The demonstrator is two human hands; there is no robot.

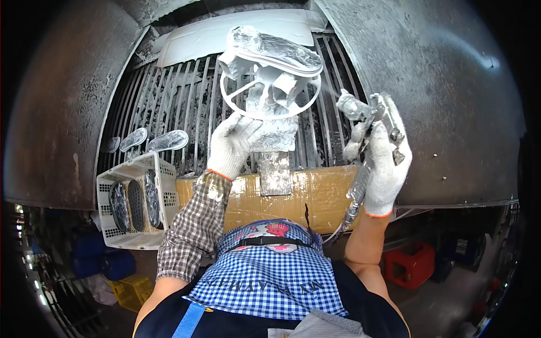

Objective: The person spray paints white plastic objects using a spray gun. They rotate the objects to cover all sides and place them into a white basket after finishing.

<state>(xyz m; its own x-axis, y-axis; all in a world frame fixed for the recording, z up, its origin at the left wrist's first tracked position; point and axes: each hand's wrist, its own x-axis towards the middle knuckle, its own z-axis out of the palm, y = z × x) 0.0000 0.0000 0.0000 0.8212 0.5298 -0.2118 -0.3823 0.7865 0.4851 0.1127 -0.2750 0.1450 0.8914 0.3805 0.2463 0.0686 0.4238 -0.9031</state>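
Observation:
A shoe wrapped in clear film [273, 48], with a white sole edge, rests on top of a white-coated stand fitted with a spoked wheel [227, 100]. My left hand [230, 147], in a white knit glove, is at the near left of the wheel's rim, its fingers closed on it. To the right, my gloved right hand [389, 155] grips a spray gun [355, 107] coated in white residue. The gun's nozzle points left toward the shoe, and faint mist shows in front of it. A hose runs down from the gun past my wrist.
A white plastic basket [132, 245] at the left holds several dark soles. Beyond it, more film-wrapped pieces [169, 141] lie on the slatted grating [191, 84]. Metal walls [451, 112] flank the booth. A tape-covered cardboard edge [236, 197] runs along the front.

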